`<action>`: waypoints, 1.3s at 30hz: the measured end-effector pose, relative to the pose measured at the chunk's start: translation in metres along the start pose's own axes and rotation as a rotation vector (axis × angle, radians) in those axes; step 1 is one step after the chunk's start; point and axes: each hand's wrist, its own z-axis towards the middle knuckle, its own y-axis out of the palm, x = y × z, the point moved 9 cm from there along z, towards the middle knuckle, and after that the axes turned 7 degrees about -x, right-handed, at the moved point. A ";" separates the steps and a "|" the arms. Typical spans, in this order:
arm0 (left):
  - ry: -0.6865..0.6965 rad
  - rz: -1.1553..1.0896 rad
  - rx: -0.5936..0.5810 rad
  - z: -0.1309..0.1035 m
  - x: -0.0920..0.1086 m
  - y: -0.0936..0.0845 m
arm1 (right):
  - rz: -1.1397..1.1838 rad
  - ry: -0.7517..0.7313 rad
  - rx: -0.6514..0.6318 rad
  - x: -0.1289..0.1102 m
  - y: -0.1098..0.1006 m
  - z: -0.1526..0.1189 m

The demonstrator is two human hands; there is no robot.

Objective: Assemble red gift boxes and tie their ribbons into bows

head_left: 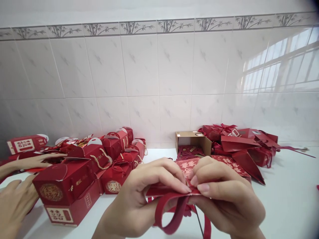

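My left hand [152,196] and my right hand [224,196] meet at front centre, fingertips nearly touching. Both pinch the top edge of a folded red gift box [163,190], thumbs below and fingers above. From that edge a dark red ribbon [174,219] hangs in a loop, with another strand dropping beside my right hand. My fingers hide where the ribbon meets the card. Just behind them lies red card with a pale floral print [188,166], partly covered by my hands.
An open cardboard box [206,144] holds dark red ribbons [190,152]. Red gift boxes with bows [249,139] pile up at right. Stacked red boxes [64,182] stand at left, where another person's hands [17,199] reach in. A tiled wall [139,73] closes the back.
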 end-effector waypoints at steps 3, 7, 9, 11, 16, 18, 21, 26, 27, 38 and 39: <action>0.038 0.038 0.012 -0.001 0.005 -0.003 | 0.005 0.028 0.001 0.000 0.003 0.000; 0.044 0.055 0.026 -0.003 0.005 -0.004 | 0.020 0.051 0.002 0.000 0.003 -0.001; 0.044 0.020 0.050 -0.005 0.003 -0.005 | 0.025 0.060 -0.001 0.000 0.003 -0.001; 0.020 -0.036 0.093 -0.007 -0.001 -0.006 | 0.018 0.057 -0.003 -0.001 0.002 0.000; 0.071 -0.097 0.186 -0.006 0.001 -0.008 | 0.008 0.055 0.022 -0.001 -0.001 0.000; 0.112 -0.105 0.221 -0.006 0.003 -0.010 | 0.002 0.054 0.036 0.000 -0.001 -0.001; 0.105 -0.100 0.249 -0.006 0.001 -0.011 | 0.029 0.041 0.051 0.001 -0.002 -0.002; 0.134 -0.029 0.279 -0.006 0.004 -0.014 | 0.074 0.152 0.010 0.017 -0.001 0.001; 0.138 -0.017 0.280 -0.006 0.005 -0.014 | 0.079 0.147 -0.024 0.017 0.002 0.002; 0.094 0.094 0.360 -0.006 0.007 -0.020 | 0.050 0.122 0.057 0.016 0.001 0.002; 0.084 0.100 0.380 -0.006 0.005 -0.021 | 0.037 0.116 0.081 0.016 0.000 0.001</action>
